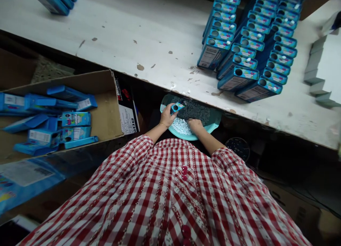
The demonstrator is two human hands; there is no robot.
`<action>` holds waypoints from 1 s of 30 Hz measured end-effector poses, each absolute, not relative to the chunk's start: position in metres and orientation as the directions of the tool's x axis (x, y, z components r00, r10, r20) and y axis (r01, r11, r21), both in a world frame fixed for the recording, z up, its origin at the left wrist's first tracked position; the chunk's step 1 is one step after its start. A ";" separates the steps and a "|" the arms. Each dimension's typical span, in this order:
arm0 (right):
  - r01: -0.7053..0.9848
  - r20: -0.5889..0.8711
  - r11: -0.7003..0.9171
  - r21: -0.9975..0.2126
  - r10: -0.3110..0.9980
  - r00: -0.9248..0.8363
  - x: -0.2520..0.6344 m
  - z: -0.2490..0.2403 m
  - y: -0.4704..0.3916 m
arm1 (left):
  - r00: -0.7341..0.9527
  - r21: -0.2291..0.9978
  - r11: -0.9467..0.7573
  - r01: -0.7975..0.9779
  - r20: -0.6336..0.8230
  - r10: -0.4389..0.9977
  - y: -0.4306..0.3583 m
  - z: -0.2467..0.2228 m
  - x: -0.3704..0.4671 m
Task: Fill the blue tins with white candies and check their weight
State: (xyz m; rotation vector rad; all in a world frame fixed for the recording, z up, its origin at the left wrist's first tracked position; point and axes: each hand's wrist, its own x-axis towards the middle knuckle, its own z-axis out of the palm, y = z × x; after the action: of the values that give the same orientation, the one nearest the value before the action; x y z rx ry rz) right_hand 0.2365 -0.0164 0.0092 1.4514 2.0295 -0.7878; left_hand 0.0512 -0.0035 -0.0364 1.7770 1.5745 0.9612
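The left hand [167, 116] grips a box [177, 107] over the ten o'clock side of the basin [217, 121]. The right hand [195, 126] dips its curled fingers among the pieces [182, 127]; whether they pinch any, I cannot tell.

The work looks partway along. Between one and two o'clock from the basin, rows of boxes [250, 43] stand on the table [119, 40], many with a white piece on top; a smaller group [57, 1] stands between ten and eleven. How full they are does not show. At nine o'clock, loose boxes [76, 119] lie jumbled in the carton [106, 111], apparently left to handle, and plenty of pieces remain in the basin.

The table is pale, its paint flaked, its front edge slanting just beyond the basin. White stacked shapes [321, 66] sit toward two o'clock; the space under the table is dark.
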 end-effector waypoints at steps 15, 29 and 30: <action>0.832 -0.493 0.176 -0.526 0.735 -0.466 0.290 0.078 -0.005 | 0.040 0.801 -0.132 0.584 0.134 0.990 -0.001 -0.036 0.051; 0.924 -0.604 0.337 -0.179 0.704 -0.374 0.235 0.153 0.039 | 0.134 0.789 -0.164 0.593 0.105 0.985 0.000 -0.039 0.052; 0.927 -0.612 0.337 -0.167 0.701 -0.365 0.233 0.154 0.039 | 0.136 0.786 -0.160 0.597 0.098 0.986 0.000 -0.039 0.052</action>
State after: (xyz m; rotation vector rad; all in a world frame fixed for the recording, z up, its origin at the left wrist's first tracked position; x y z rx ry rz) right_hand 0.2329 0.0391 0.1536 1.4283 2.1721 -0.6982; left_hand 0.0520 0.0000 -0.0387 1.8306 1.5200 0.8533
